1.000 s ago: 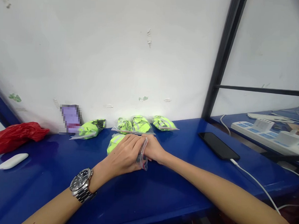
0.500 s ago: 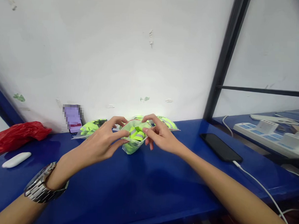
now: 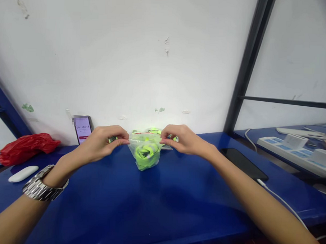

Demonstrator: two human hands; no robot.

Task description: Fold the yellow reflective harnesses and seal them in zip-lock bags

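A clear zip bag (image 3: 148, 139) with a red line along its top hangs between my hands over the blue table. Inside it lies a rolled neon-yellow strap or vest with grey bands (image 3: 147, 154); which of the two I cannot tell. My left hand (image 3: 109, 139) pinches the bag's upper left corner between thumb and fingers. At the upper right corner, my right hand (image 3: 180, 139) has the same kind of pinch. Behind the bag, more neon-yellow bundles (image 3: 154, 130) in clear bags are partly hidden by it and by my hands.
A phone showing a timer (image 3: 83, 129) leans on the wall beside a red plastic bag (image 3: 28, 148). Near the left edge lies a white oval case (image 3: 23, 174). On the right are a black phone (image 3: 243, 163) with a white cable and a power strip (image 3: 294, 153) behind a dark post (image 3: 242, 75).
Both hands have moved apart to the bag's two top corners. Its mouth, spread wide before, is now pulled straight and flat. The view has shifted slightly.
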